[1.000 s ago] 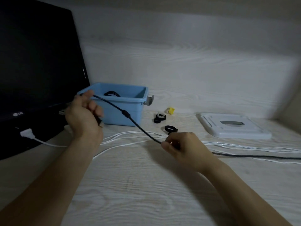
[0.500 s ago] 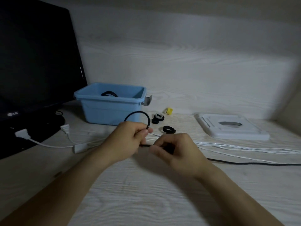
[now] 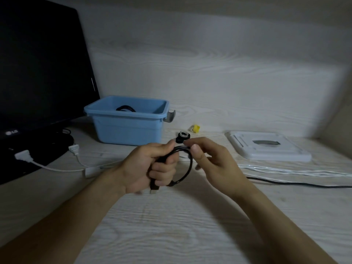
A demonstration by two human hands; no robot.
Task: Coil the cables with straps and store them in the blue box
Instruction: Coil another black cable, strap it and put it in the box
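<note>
My left hand (image 3: 152, 166) grips a small loop of black cable (image 3: 187, 172) above the desk, with the plug end sticking out below the fist. My right hand (image 3: 213, 161) pinches the top of that loop between thumb and forefinger. The rest of the black cable trails right across the desk (image 3: 285, 182). The blue box (image 3: 127, 128) stands behind my hands with a coiled black cable (image 3: 125, 108) inside. Rolled black straps (image 3: 183, 137) lie just behind my fingertips, and a yellow strap (image 3: 196, 128) lies farther back.
A black monitor (image 3: 42, 69) fills the left side on its stand. A white cable with plugs (image 3: 57, 168) runs from there under my hands to the right edge (image 3: 304, 171). A white box lid (image 3: 266, 147) lies at the right. Walls close the back and the right.
My left hand came from the box to the middle, bringing the cable into a loop. Both hands now hold the loop closer together and higher.
</note>
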